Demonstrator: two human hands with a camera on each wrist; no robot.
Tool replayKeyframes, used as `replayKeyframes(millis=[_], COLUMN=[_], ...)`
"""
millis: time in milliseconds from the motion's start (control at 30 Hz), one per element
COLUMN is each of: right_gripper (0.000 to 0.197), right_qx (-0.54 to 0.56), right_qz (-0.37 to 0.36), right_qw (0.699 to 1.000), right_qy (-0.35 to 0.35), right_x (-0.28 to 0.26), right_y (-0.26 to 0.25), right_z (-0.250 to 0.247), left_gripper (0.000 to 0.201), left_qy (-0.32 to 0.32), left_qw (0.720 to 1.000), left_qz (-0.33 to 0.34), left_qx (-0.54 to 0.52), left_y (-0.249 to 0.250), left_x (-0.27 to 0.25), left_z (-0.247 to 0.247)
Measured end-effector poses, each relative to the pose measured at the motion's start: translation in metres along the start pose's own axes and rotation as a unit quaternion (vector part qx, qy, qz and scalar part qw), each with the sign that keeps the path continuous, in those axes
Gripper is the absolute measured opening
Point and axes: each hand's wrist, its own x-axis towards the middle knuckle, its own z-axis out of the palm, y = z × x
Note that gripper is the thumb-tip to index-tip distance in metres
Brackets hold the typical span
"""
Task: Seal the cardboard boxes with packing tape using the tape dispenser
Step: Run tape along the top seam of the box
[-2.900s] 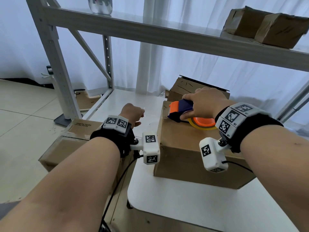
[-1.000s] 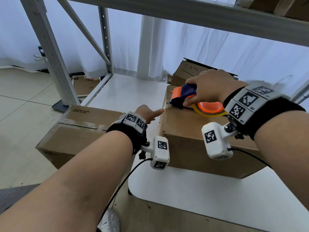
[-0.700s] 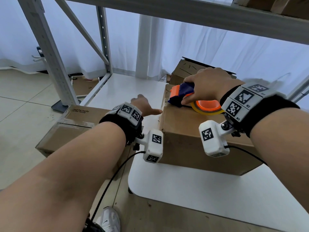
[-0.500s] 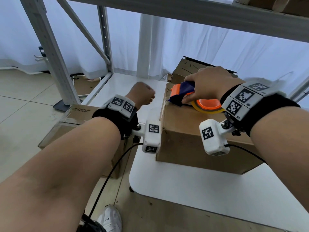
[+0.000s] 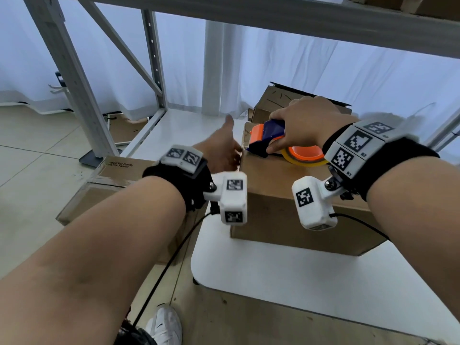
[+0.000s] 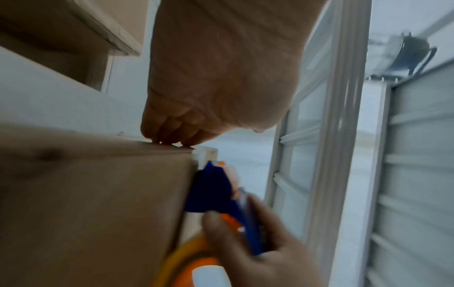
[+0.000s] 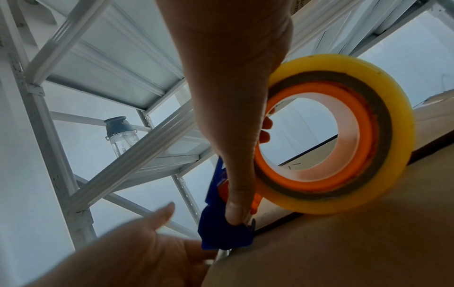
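Step in hand: starting a tape run at the left end of the cardboard box (image 5: 286, 195) standing on the white table (image 5: 286, 277). My right hand (image 5: 306, 125) is curled tight round the tape dispenser (image 5: 267, 139), blue and orange hard plastic, its nose seated at the box's top left edge. The tape roll (image 7: 343, 136) is glossy, translucent yellow on a brown card core. My left hand (image 5: 222, 151) lies flat against the left face of the box, fingertips (image 6: 169, 138) on the upper edge, thumb raised; whether they pin the tape end I cannot tell. Judgement: next the dispenser must be drawn rightward along the seam under steady downward pressure. The board is matte, plain brown. A second box (image 5: 112, 180) stands lower, to the left
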Motion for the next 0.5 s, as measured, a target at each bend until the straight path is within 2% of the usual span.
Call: replayKeyframes(millis=[100, 233, 333, 500], right_gripper=[0.076, 0.077, 0.076, 0.075], right_qx=[0.007, 0.01, 0.007, 0.0], right_qz=[-0.003, -0.001, -0.001, -0.002], right_qw=[1.0, 1.0, 1.0, 1.0], right_qy=[-0.001, 0.0, 0.001, -0.002], right_x=[-0.001, -0.003, -0.003, -0.004], right_y=[0.0, 0.0, 0.0, -0.001], right_z=[0.0, -0.001, 0.0, 0.0], left_gripper=[0.093, 0.09, 0.088, 0.113], left_qy=[0.001, 0.0, 0.017, 0.014], left_qw=[0.999, 0.993, 0.992, 0.99], left_qz=[0.034, 0.019, 0.019, -0.002], left_qx=[0.023, 0.114, 0.125, 0.141], left_y=[0.012, -0.009, -0.024, -0.026], left_x=[-0.006, 0.0, 0.01, 0.013], left_z=[0.0, 0.004, 0.007, -0.006])
